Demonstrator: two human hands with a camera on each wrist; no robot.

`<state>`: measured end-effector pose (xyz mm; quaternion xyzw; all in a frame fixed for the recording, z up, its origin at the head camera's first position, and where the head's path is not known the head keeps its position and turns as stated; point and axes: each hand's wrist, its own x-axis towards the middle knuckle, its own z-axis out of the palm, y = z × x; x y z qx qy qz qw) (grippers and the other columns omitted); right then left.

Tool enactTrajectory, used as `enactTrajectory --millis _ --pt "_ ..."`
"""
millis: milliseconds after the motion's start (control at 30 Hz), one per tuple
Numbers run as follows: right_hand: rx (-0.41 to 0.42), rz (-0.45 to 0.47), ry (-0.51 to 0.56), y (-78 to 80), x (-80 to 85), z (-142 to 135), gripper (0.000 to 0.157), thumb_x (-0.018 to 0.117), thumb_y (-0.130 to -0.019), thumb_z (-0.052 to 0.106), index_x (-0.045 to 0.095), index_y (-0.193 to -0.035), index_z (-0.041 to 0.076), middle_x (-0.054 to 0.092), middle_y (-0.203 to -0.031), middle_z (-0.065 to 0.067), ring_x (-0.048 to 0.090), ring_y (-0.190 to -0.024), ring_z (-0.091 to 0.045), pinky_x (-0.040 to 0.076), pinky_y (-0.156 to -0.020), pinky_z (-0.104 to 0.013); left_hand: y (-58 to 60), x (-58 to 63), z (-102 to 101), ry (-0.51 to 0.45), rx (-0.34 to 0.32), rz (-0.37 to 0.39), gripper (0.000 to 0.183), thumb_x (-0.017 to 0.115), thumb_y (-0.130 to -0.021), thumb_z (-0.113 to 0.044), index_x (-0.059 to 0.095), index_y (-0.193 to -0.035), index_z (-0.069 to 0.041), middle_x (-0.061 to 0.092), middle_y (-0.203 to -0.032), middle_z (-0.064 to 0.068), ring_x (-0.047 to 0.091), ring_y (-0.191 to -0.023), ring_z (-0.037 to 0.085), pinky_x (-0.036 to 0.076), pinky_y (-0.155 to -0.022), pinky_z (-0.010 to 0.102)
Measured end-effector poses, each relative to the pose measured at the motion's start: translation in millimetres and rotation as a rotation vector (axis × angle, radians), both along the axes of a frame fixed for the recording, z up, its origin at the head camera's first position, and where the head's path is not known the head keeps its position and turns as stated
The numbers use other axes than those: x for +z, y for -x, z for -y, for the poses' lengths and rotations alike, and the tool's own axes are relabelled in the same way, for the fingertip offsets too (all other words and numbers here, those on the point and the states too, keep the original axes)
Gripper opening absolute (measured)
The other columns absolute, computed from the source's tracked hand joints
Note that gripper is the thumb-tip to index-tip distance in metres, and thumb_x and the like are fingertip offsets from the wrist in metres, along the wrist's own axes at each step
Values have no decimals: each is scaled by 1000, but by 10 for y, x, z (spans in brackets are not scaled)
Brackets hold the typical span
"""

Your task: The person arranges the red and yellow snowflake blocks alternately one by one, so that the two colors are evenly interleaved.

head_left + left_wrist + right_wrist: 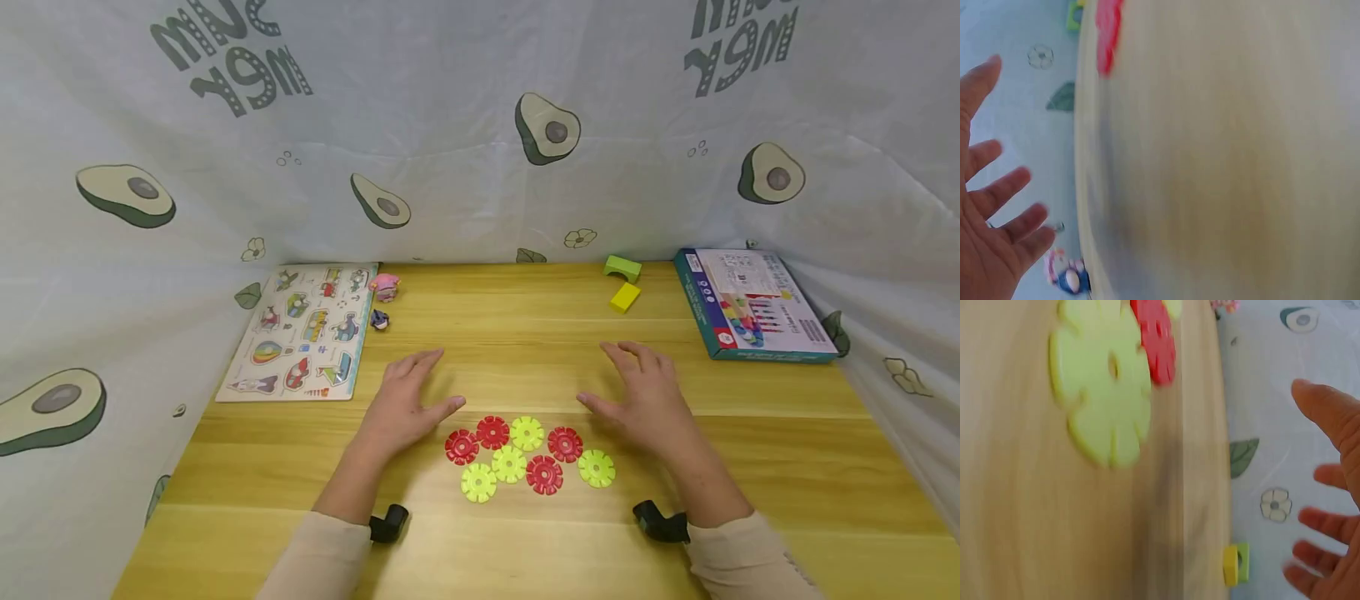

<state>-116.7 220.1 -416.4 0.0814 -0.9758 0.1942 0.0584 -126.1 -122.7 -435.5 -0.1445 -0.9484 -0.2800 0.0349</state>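
Note:
Several flat notched discs, red and yellow-green, lie in a loose cluster on the wooden table between the hands. A red disc (pixel 462 447) is at the cluster's left end, nearest my left hand (pixel 402 408). At the right end lies a yellow-green disc (pixel 597 468), also large in the right wrist view, closest to my right hand (pixel 647 404). Both hands are held apart with fingers spread and relaxed, thumbs pointing inward, and nothing is in either one. In the left wrist view, a red disc (pixel 1108 37) shows at the top edge.
A picture puzzle board (pixel 300 333) lies at the back left, beside a pink figurine (pixel 386 287) and a small dark figurine (pixel 379 319). At the back are a green arch block (pixel 622 267) and a yellow block (pixel 625 297). A flat box (pixel 757 304) sits at the back right.

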Motion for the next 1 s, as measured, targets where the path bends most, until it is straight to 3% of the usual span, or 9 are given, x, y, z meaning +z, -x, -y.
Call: enactTrajectory --millis 100,233,533,700,1000 --pt "64 33 68 -29 -41 115 76 67 -75 56 46 -135 15 43 -125 -17 35 -115 -39 37 -90 -58 -23 -2 -129 -41 -50 49 71 62 -78 -60 48 -135 -21 52 -125 2 43 -115 22 42 -93 42" --pt "141 92 127 -61 -93 266 63 73 -75 46 56 -127 15 52 -109 -9 44 -101 -27 45 -81 -45 -51 -22 -270 -76 -116 133 63 68 -76 -54 56 -128 -19 57 -109 -1 46 -102 18 45 -85 37" --pt "226 217 122 -99 -219 484 52 79 -70 40 65 -115 21 52 -94 2 40 -90 -20 38 -69 -32 -99 -120 -423 -44 -143 309 50 78 -68 -46 65 -110 -22 50 -90 -5 40 -86 15 39 -67 28" --pt "233 274 94 -121 -253 574 48 81 -68 40 66 -111 25 49 -93 4 37 -86 -18 33 -66 -31 -119 -123 -450 -29 -139 333 49 80 -67 -43 65 -109 -24 49 -91 -5 39 -86 16 38 -68 30" --pt "228 278 75 -111 -282 672 39 82 -67 36 66 -100 22 50 -93 3 38 -87 -19 36 -69 -31 -133 -126 -491 -26 -120 326 41 80 -69 -39 65 -104 -25 47 -90 -4 37 -85 17 33 -71 32"
